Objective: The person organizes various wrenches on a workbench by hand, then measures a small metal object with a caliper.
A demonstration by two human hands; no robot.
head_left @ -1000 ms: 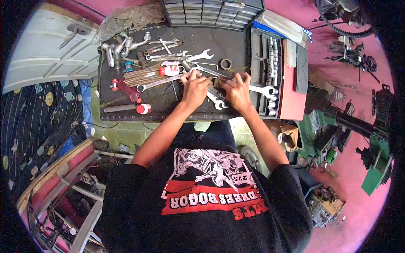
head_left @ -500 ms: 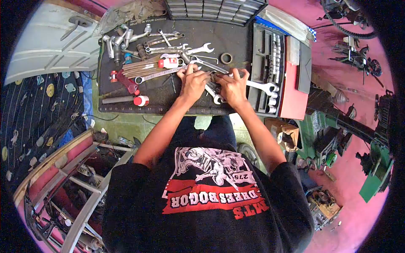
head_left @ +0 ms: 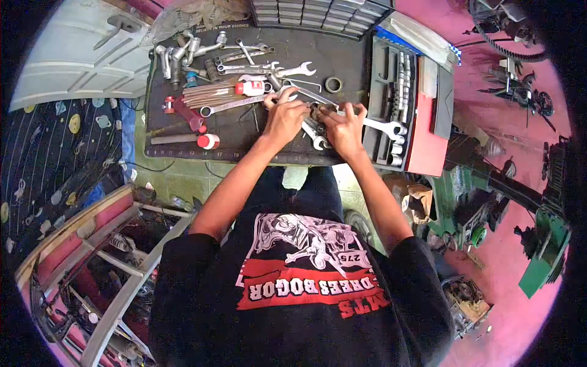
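Over the front part of the dark bench mat, my left hand (head_left: pixel 285 120) and my right hand (head_left: pixel 343 129) meet with curled fingers. Between their fingertips sits a small dark metal part (head_left: pixel 315 111), mostly covered by the fingers; I cannot tell its exact kind. Below it, an open-end wrench (head_left: pixel 320 142) pokes out between the hands. A larger wrench (head_left: pixel 385 126) extends rightward from beside my right hand onto the socket tray. Behind the fingers lie a long wrench (head_left: pixel 235 105) and a metal ring (head_left: pixel 333 84).
Several wrenches (head_left: pixel 247 68), a bundle of brown rods (head_left: pixel 211 94) and a red-capped white bottle (head_left: pixel 208 141) lie on the left of the mat (head_left: pixel 244 150). A socket tray (head_left: pixel 380 92) borders the right side. At the back stands a drawer cabinet (head_left: pixel 324 15).
The view has shifted slightly, so the bench appears a little farther right. My hands stay together around the small dark metal part, with only slight finger movement.
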